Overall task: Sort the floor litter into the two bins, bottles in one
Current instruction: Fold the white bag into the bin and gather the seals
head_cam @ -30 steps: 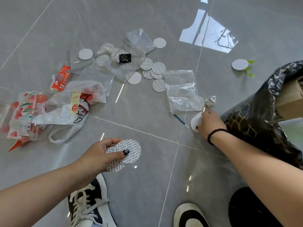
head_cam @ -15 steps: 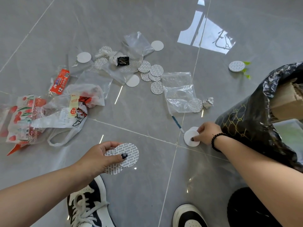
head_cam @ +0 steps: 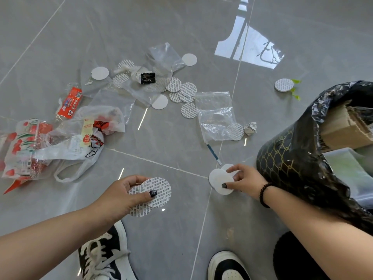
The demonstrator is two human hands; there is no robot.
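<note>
The right hand (head_cam: 245, 181), earlier pressed to the floor beside the foil scrap (head_cam: 250, 128), now pinches two white discs (head_cam: 220, 181), pulled back nearer the shoes.

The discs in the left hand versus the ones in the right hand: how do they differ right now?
The discs in the left hand show a face printed with grey text; the discs in the right hand show a plain white face.
The left hand holds its discs fanned and overlapping, thumb on top; the right hand pinches its discs by the edge, closer to the black-lined bin.
Both sets are flat, round and similar in size.
</note>
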